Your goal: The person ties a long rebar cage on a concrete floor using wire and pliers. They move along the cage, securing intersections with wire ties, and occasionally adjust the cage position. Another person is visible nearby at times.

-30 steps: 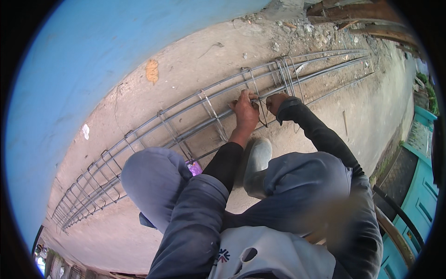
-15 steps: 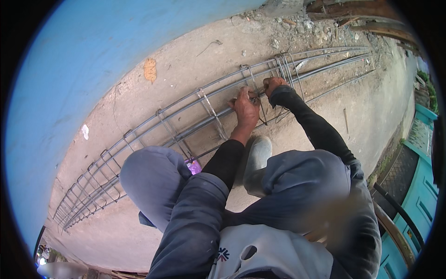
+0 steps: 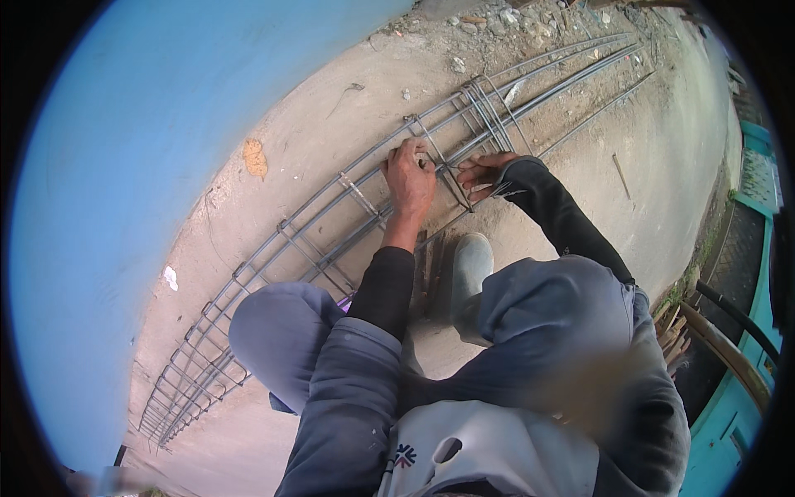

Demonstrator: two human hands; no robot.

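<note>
Grey cage [image 3: 359, 195] runs beneath my left hand [image 3: 407, 186], curled, right hand [image 3: 489, 171] loosely bent (whether either grips anything, I can't tell remotely). Hoops [image 3: 298, 242] left of the fingers stand spaced; bunched hoops [image 3: 490, 114] beyond seem not yet spread.

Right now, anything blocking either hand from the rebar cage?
Nothing visible. The left hand and right hand are both right at the rebar cage; exact fingertip contact is unclear. The pale boot is on the cage's near side, not in between.
</note>
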